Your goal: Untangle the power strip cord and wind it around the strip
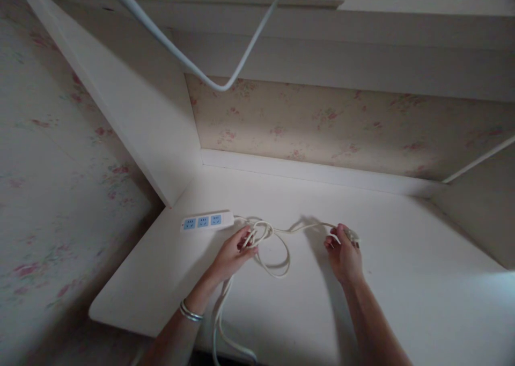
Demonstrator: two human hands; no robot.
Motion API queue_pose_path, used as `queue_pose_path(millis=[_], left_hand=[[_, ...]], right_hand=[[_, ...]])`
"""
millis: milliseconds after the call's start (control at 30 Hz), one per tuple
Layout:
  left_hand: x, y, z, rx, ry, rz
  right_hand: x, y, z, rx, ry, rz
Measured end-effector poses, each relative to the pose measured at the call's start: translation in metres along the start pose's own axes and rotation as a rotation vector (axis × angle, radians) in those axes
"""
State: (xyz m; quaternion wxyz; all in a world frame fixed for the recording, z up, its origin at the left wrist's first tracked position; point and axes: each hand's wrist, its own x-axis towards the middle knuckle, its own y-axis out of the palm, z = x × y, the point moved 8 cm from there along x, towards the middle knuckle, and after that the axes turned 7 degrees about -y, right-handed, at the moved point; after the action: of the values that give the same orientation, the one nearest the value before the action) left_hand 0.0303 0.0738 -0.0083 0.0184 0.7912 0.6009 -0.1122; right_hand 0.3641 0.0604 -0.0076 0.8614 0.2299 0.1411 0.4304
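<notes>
Toward the left edge of the desk (pixel 137 296) lay the power strip (pixel 207 222), its cord (pixel 288 260) looping rightward and also running down to the front edge. Those loops could, it seemed, have tightened into a knot under a pull from the plug end, or a tug could have dragged the strip. The left hand (pixel 233 253) curled its fingers, nearly closed, around bunched loops; farther right, the right hand (pixel 346 256) had its fingers gathered tightly around the plug (pixel 353 237).

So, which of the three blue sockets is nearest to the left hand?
The rightmost blue socket, at the end where the cord leaves the power strip; the other two sit farther from the left hand.
</notes>
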Motion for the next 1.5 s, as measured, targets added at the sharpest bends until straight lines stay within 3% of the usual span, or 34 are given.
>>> queue_pose_path(millis=[167, 300, 500, 667, 767, 900, 1167, 1367, 1500], left_hand=[[0.002, 0.002, -0.008, -0.136, -0.022, -0.029], [0.003, 0.002, -0.031, -0.157, 0.056, -0.051], [0.016, -0.011, -0.092, -0.079, 0.216, -0.055], [0.050, -0.022, -0.153, 0.035, 0.369, -0.078], [0.069, -0.017, -0.171, 0.070, 0.445, -0.064], [0.079, -0.009, -0.149, 0.132, 0.416, -0.087], [0.064, -0.015, -0.079, 0.214, 0.374, -0.239], [0.053, -0.028, -0.056, 0.485, 0.418, -0.408], [0.044, -0.025, -0.055, 0.644, 0.434, -0.449]], right_hand=[[-0.002, 0.006, -0.002, 0.181, 0.092, -0.020], [-0.003, 0.015, -0.008, 0.297, 0.225, -0.029], [0.008, 0.032, 0.003, 0.388, 0.276, 0.004], [0.026, 0.038, 0.013, 0.367, 0.214, 0.061], [0.033, 0.036, 0.016, 0.282, 0.175, 0.077], [0.033, 0.025, 0.009, 0.237, 0.214, 0.037], [0.025, -0.002, -0.012, -0.017, 0.214, 0.023], [0.017, 0.001, -0.009, -0.145, 0.105, 0.052], [0.009, 0.003, -0.010, -0.238, 0.097, 0.031]])
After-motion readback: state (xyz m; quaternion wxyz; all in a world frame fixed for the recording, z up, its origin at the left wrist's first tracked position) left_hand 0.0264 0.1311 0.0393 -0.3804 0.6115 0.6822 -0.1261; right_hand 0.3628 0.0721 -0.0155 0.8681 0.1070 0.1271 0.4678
